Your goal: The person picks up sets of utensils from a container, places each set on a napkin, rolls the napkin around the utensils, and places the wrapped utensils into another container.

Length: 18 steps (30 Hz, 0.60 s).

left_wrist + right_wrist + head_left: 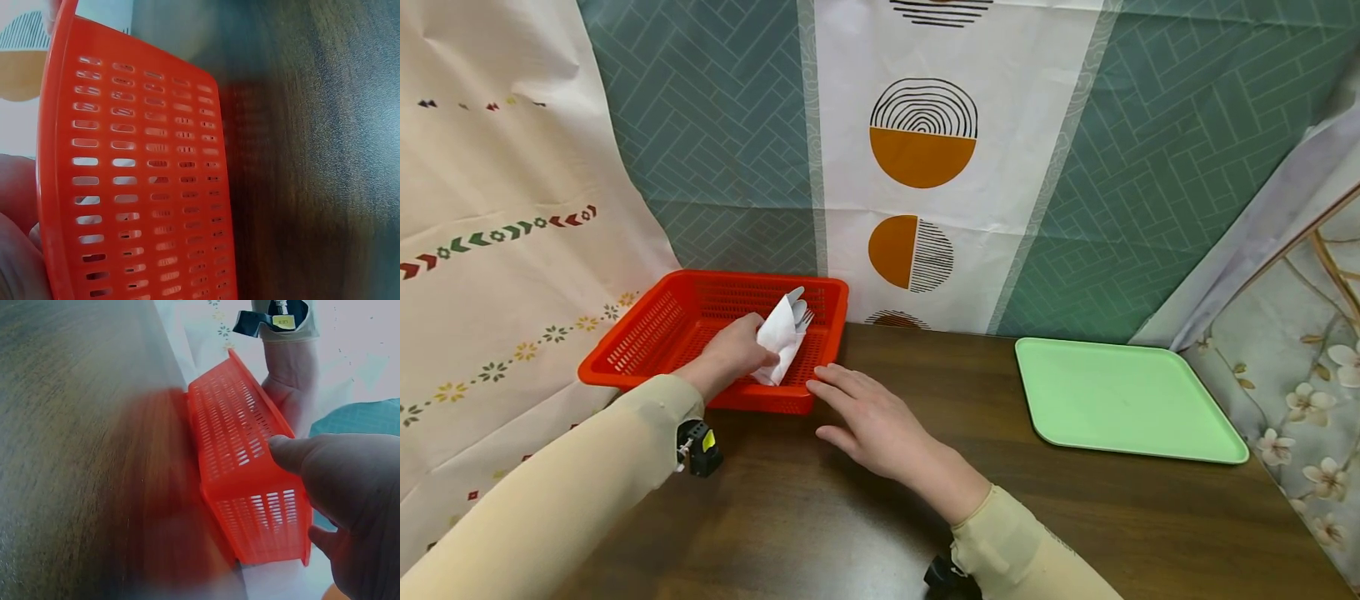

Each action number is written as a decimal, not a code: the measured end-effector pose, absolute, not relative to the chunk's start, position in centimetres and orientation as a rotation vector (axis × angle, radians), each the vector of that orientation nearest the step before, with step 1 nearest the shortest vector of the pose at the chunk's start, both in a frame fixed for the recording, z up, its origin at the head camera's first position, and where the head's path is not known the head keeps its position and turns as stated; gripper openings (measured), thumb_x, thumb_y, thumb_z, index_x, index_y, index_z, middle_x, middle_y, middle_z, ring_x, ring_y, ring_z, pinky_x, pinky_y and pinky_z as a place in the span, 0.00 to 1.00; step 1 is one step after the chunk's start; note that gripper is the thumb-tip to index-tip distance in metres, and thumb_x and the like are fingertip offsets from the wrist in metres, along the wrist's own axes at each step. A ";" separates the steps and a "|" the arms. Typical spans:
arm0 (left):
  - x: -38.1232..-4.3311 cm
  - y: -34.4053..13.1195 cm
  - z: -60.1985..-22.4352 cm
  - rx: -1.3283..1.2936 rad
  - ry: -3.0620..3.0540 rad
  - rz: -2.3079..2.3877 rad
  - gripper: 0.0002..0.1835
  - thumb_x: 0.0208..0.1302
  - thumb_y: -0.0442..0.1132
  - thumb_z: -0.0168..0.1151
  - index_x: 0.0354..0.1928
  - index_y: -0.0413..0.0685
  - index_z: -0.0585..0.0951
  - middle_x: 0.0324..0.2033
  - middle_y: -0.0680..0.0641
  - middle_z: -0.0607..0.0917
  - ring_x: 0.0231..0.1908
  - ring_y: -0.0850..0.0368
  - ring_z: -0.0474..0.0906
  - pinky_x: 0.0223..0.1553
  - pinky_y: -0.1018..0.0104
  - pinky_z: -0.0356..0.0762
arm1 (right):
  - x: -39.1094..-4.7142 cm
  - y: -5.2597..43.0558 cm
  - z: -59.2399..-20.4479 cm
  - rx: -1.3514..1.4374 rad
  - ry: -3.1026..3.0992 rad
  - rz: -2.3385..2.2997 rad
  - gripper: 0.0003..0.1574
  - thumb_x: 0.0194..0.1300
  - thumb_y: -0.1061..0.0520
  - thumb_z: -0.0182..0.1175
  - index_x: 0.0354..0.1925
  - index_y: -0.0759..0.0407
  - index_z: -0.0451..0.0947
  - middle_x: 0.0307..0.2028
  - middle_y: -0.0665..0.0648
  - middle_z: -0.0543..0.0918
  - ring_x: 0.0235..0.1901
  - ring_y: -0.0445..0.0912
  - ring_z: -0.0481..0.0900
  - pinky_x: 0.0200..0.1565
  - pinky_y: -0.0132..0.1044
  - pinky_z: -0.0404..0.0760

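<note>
Left hand point(730, 354) was curled around a white napkin bundle point(778, 340), gripped inside the red basket point(647, 337); fork tines and a spoon tip point(800, 310) were seen poking out of the bundle's top. Exact finger placement was hidden behind the napkin in the head view. In the left wrist view only the basket's slotted side wall point(144, 181) and a bit of the hand at the left edge were shown, bundle not visible.

Right hand point(868, 421) was held flat, fingers straight and spread, nothing gripped. It was rested on the dark wooden table point(865, 533), fingertips at the basket's near right corner; contact with the wall could not be confirmed from the head view. In the right wrist view a fingertip point(284, 453) was seen at or against the basket's rim point(250, 462), the left forearm with its wrist camera visible beyond.

Basket was sat at the table's far left, against the patterned curtain backdrop point(925, 158). Bundle was located in the basket's right half, raised off its floor as far as could be judged.

A light green tray point(1120, 400) was laid flat on the table's right side, well apart from both hands
</note>
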<state>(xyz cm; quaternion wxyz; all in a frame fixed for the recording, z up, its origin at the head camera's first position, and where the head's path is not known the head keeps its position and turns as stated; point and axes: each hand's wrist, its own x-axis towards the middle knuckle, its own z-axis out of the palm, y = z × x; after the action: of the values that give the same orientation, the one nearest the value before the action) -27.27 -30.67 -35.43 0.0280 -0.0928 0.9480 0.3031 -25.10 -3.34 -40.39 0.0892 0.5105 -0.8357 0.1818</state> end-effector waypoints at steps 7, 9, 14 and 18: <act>-27.5 -30.4 -35.3 -0.272 2.894 0.915 0.33 0.66 0.36 0.74 0.68 0.29 0.72 0.61 0.27 0.81 0.55 0.33 0.78 0.64 0.39 0.77 | -25.2 -3.4 -40.4 1.507 -2.508 0.558 0.40 0.79 0.46 0.69 0.82 0.52 0.71 0.81 0.53 0.70 0.83 0.47 0.61 0.81 0.45 0.59; -27.6 -30.3 -35.3 -0.275 2.880 0.925 0.33 0.66 0.36 0.74 0.68 0.29 0.72 0.61 0.27 0.81 0.55 0.33 0.78 0.65 0.39 0.77 | -25.1 -3.3 -40.4 1.506 -2.518 0.569 0.40 0.79 0.46 0.69 0.82 0.51 0.72 0.82 0.53 0.70 0.83 0.47 0.61 0.81 0.45 0.59; -28.0 -30.2 -35.3 -0.292 2.848 0.942 0.32 0.65 0.35 0.74 0.67 0.30 0.73 0.61 0.27 0.81 0.55 0.34 0.77 0.65 0.40 0.77 | -25.2 -3.3 -40.4 1.503 -2.532 0.575 0.41 0.78 0.45 0.69 0.82 0.50 0.71 0.82 0.53 0.69 0.84 0.47 0.60 0.82 0.45 0.58; -28.2 -30.3 -35.5 -0.313 2.821 0.938 0.34 0.65 0.35 0.74 0.69 0.30 0.72 0.63 0.27 0.80 0.57 0.34 0.77 0.66 0.40 0.76 | -25.2 -3.4 -40.4 1.507 -2.521 0.571 0.41 0.79 0.45 0.69 0.82 0.51 0.71 0.82 0.54 0.69 0.84 0.47 0.60 0.82 0.45 0.57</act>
<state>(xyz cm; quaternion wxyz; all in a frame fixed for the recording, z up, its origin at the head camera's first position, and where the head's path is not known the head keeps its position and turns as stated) -28.24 -30.28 -35.52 0.0761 -0.1045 0.9409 0.3130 -25.21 -3.36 -40.39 0.0750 0.5022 -0.8402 0.1902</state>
